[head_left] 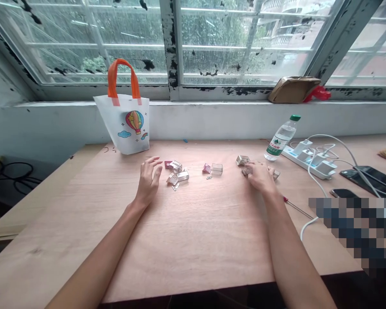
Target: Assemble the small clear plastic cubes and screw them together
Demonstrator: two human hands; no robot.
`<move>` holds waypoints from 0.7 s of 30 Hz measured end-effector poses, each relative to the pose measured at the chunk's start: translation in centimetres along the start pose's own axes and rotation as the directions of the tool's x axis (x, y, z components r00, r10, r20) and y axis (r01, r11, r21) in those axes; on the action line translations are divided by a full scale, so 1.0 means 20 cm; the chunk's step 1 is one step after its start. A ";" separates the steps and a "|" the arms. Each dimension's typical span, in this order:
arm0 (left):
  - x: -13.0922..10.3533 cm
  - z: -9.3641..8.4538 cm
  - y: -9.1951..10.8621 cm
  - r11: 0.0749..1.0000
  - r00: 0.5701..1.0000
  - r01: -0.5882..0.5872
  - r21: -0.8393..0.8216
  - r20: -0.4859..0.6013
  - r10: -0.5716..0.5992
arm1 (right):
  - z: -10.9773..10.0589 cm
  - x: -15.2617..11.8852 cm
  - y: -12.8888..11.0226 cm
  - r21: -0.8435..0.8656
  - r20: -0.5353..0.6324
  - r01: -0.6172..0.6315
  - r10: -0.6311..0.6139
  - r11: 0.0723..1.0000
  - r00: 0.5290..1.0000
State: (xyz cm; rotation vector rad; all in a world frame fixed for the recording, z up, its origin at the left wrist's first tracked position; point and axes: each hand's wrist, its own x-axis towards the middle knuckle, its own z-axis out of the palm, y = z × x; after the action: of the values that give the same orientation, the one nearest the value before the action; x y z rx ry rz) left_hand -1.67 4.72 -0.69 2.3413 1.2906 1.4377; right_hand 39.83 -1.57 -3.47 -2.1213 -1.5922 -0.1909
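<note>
My left hand (pixel 148 179) is held just above the table with its fingers apart and nothing in it. Close by its fingertips lie small clear plastic boxes (pixel 182 175) with pinkish end pieces (pixel 173 179) and small flat metal-looking bits (pixel 176 187). Toward the middle sits another clear box (pixel 217 169) beside a pink piece (pixel 206 168). My right hand (pixel 260 176) reaches down over small clear boxes on the right, its curled fingers on one clear plastic box (pixel 245 171). It partly hides that box and another (pixel 276 174). One more clear box (pixel 242 160) stands just behind the fingers.
A white bag (pixel 122 124) with orange handles stands at the back left. On the right are a water bottle (pixel 281 139), a power strip (pixel 309 163) with white cables, a screwdriver (pixel 297 207) beside my right forearm, and phones (pixel 343 193).
</note>
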 end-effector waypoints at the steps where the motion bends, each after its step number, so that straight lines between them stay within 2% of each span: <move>1: 0.00 0.00 0.02 0.999 0.998 -0.039 0.015 -0.041 0.040 | 0.01 -0.01 0.00 -0.015 0.027 0.016 -0.016 1.000 1.000; 3: -0.01 0.00 0.07 0.992 0.989 -0.114 0.045 -0.094 0.118 | 0.01 -0.01 -0.03 -0.028 0.039 0.034 -0.033 0.999 0.999; 5: -0.02 0.00 0.12 0.984 0.978 -0.168 0.057 -0.113 0.173 | -0.02 0.00 -0.09 0.035 -0.024 0.042 -0.041 0.999 0.999; 7: -0.04 0.02 0.18 0.980 0.975 -0.199 0.020 -0.099 0.200 | -0.05 0.00 -0.19 0.224 -0.145 0.070 -0.038 0.972 0.989; 9: -0.08 0.07 0.25 0.971 0.977 -0.214 -0.106 -0.016 0.214 | -0.07 -0.03 -0.32 0.515 -0.225 0.126 -0.008 0.848 0.974; 11: -0.13 0.13 0.32 0.961 0.978 -0.152 -0.231 0.107 0.181 | -0.08 -0.07 -0.46 0.779 -0.170 0.124 0.018 0.615 0.985; 13: -0.19 0.20 0.40 0.953 0.964 0.012 -0.303 0.255 0.069 | -0.07 -0.13 -0.56 0.923 -0.045 0.065 -0.061 0.379 0.997; 14: -0.21 0.23 0.44 0.941 0.946 0.089 -0.328 0.324 0.023 | -0.06 -0.17 -0.60 0.954 0.018 0.019 -0.123 0.298 0.992; 15: -0.22 0.26 0.47 0.926 0.932 0.128 -0.355 0.362 0.010 | -0.05 -0.20 -0.62 0.970 0.069 -0.023 -0.185 0.241 0.980; 17: -0.23 0.30 0.52 0.907 0.908 0.151 -0.392 0.418 0.029 | -0.04 -0.25 -0.64 0.980 0.125 -0.078 -0.264 0.184 0.956; 21: -0.19 0.39 0.56 0.861 0.889 0.235 -0.451 0.458 -0.003 | -0.03 -0.31 -0.58 0.981 0.153 -0.118 -0.238 0.153 0.959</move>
State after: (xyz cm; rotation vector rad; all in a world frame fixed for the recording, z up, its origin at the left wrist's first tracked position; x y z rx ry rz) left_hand 10.51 -2.57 -2.16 2.0211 0.8046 0.9577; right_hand 27.03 -4.78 -2.04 -0.9495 -1.2599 0.9796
